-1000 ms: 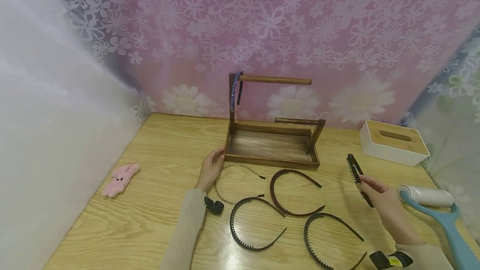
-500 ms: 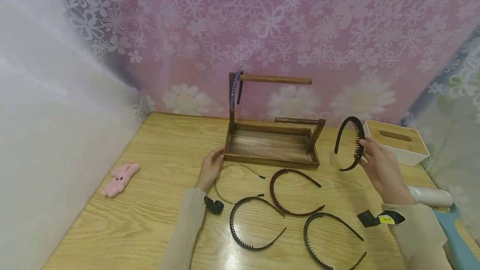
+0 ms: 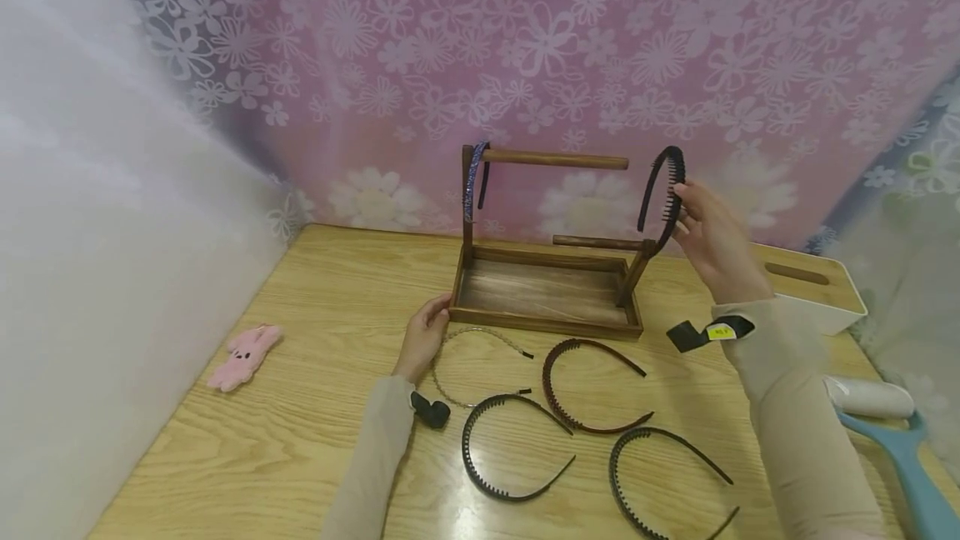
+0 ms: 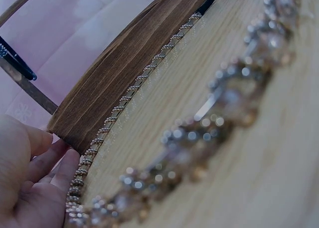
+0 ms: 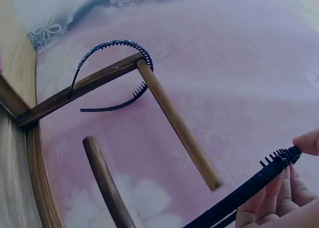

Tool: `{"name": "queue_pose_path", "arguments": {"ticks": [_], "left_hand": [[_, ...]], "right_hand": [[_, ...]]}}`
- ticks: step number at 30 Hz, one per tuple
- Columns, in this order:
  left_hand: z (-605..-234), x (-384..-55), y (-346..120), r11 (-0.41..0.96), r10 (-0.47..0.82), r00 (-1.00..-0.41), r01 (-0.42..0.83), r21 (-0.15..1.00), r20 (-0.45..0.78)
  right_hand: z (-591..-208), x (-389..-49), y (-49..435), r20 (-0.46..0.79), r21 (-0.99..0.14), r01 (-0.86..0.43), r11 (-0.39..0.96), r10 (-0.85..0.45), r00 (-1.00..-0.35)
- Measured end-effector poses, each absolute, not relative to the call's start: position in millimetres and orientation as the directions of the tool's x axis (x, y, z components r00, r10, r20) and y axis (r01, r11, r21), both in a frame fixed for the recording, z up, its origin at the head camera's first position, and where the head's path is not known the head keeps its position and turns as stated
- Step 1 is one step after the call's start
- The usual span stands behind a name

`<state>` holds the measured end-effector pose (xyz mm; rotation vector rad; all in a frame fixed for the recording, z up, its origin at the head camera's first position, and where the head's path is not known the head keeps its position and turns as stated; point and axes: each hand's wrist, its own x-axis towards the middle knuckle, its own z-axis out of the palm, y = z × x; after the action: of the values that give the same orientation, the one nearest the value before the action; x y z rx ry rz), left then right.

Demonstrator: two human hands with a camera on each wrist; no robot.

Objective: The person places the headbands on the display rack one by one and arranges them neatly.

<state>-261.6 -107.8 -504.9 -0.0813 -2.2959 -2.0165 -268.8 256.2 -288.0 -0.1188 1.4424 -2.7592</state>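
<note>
A dark wooden headband stand (image 3: 547, 326) with a shallow tray, an upper bar and a lower bar stands near the back wall. My left hand (image 3: 422, 342) grips its front left corner; thumb and fingers meet that corner in the left wrist view. My right hand (image 3: 716, 238) pinches a black toothed headband (image 3: 673, 169) by one side, holding it upright above the stand's right end. In the right wrist view, that headband is near the free end of the upper bar (image 5: 179, 123). A blue glittery headband (image 3: 474, 182) hangs at the upper bar's left end.
On the table lie a beaded headband (image 3: 480, 330), a reddish-brown one (image 3: 551, 382) and two dark toothed ones (image 3: 468, 448). At left is a pink plush toy (image 3: 243, 357). A tissue box (image 3: 825, 290) and a blue-handled lint roller (image 3: 870, 398) are at right.
My right hand has carried the black headband up and leftward, from low over the table at right to beside the upper bar's free end. The left hand has stayed at the stand's corner.
</note>
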Motion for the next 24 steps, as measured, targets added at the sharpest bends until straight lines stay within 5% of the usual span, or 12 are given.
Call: {"name": "queue_pose_path", "arguments": {"ticks": [24], "left_hand": [[-510, -265, -108, 0.154, -0.028, -0.995, 0.095, 0.983, 0.1]], "right_hand": [[-302, -330, 117, -0.038, -0.985, 0.064, -0.159, -0.163, -0.986]]}}
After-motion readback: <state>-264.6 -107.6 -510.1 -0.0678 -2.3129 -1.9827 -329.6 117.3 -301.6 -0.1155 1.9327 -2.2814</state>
